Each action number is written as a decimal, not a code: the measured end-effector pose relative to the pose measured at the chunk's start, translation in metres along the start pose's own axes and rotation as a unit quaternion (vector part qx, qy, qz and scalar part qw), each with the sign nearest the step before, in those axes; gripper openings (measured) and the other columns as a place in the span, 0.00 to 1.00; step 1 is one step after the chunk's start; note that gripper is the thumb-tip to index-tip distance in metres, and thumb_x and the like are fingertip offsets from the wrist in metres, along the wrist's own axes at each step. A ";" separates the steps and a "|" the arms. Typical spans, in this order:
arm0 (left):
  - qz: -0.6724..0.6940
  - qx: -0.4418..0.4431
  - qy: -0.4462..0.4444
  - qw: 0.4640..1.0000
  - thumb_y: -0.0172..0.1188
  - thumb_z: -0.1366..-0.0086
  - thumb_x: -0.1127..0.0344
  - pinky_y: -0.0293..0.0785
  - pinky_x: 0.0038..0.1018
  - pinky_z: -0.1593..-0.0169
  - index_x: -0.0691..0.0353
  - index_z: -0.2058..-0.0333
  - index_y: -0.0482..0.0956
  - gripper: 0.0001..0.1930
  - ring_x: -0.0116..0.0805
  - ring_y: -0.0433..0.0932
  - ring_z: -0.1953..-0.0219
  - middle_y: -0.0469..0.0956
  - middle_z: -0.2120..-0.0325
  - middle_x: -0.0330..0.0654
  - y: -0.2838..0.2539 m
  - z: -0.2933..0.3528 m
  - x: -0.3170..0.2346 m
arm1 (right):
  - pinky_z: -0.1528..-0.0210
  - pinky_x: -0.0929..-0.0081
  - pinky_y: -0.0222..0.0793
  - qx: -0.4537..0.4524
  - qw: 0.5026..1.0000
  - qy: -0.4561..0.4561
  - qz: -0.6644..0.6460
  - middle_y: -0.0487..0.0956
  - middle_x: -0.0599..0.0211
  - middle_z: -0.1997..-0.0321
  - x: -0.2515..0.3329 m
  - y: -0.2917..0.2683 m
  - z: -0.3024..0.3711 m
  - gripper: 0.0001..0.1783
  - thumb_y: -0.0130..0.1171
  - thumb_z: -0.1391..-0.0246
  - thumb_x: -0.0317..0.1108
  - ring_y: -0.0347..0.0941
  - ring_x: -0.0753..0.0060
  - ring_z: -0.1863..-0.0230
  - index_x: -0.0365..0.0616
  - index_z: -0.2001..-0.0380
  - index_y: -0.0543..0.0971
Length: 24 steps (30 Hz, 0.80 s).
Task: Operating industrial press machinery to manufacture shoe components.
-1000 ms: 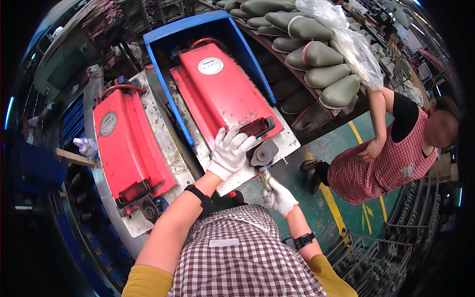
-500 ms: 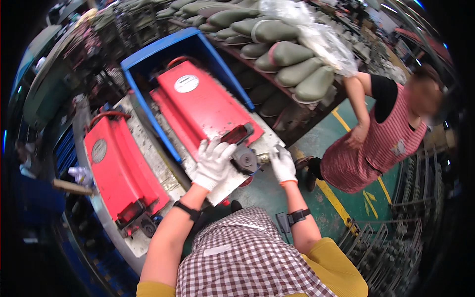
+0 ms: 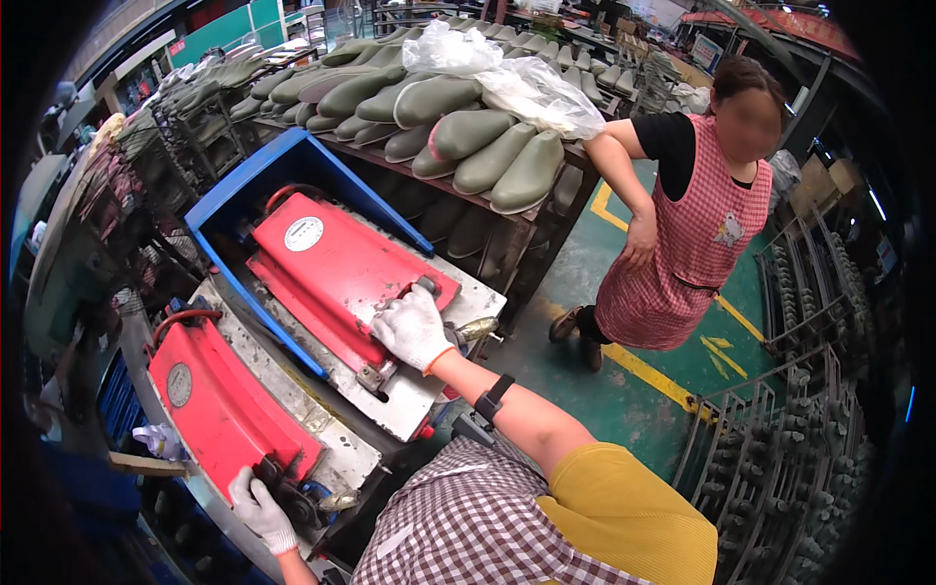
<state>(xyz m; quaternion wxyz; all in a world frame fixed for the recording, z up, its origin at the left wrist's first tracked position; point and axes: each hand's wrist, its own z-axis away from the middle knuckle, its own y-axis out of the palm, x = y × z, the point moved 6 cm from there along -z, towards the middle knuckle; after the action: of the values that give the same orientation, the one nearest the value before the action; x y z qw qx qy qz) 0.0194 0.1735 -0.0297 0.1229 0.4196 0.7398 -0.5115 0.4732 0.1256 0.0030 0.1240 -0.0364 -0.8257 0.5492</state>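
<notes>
My right hand (image 3: 411, 329), in a white glove, lies across the front end of the right red machine (image 3: 336, 255). Its fingers are bent over the dark front part of the red cover. At the lower left my left hand (image 3: 261, 512), gloved too, has its fingers bent around the front of the left red machine (image 3: 219, 395), beside its dark end piece. The palm side of both hands is hidden. A brass-coloured metal piece (image 3: 478, 330) sticks out beside my right hand, and a similar metal piece (image 3: 338, 501) is near my left.
A blue three-sided guard (image 3: 249, 175) surrounds the right machine's back. Olive-green shoe lasts (image 3: 487, 156) fill a rack behind, partly under clear plastic (image 3: 541, 93). A person in a pink checked apron (image 3: 673, 234) stands at the right, leaning on the rack. Metal racks (image 3: 770, 478) stand lower right.
My left hand has moved from the right machine to the left one. My right hand has moved left onto the right machine's front. The dark round piece there is out of sight. My view has shifted.
</notes>
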 end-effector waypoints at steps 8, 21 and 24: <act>-0.254 0.265 -0.088 0.926 0.64 0.42 0.40 0.77 0.48 0.60 0.62 0.68 0.85 0.26 0.55 0.84 0.66 0.83 0.72 0.54 0.024 -0.029 -0.027 | 0.59 0.54 0.67 -0.041 0.997 -0.036 0.060 0.83 0.63 0.76 0.002 0.009 0.004 0.18 0.52 0.37 0.45 0.80 0.57 0.69 0.55 0.77 0.85; -0.107 0.422 -0.200 0.878 0.62 0.42 0.34 0.79 0.37 0.56 0.58 0.66 0.89 0.29 0.42 0.87 0.65 0.87 0.73 0.44 0.030 -0.031 0.008 | 0.45 0.57 0.66 0.332 0.935 0.059 0.105 0.88 0.60 0.54 0.018 0.023 -0.015 0.28 0.57 0.48 0.67 0.83 0.55 0.49 0.60 0.59 0.90; -0.089 0.446 -0.207 0.866 0.62 0.40 0.37 0.78 0.35 0.58 0.61 0.65 0.88 0.28 0.40 0.86 0.68 0.86 0.75 0.43 0.031 -0.032 0.006 | 0.43 0.58 0.68 0.362 0.922 0.084 0.107 0.88 0.61 0.50 0.012 0.027 -0.018 0.30 0.56 0.51 0.60 0.83 0.55 0.47 0.53 0.55 0.89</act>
<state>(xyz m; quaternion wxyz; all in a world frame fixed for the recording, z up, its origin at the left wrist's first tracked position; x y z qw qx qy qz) 0.0471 0.2079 -0.0395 0.0267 0.2469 0.4241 -0.8709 0.4643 0.1546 -0.0135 0.1380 -0.1227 -0.5481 0.8158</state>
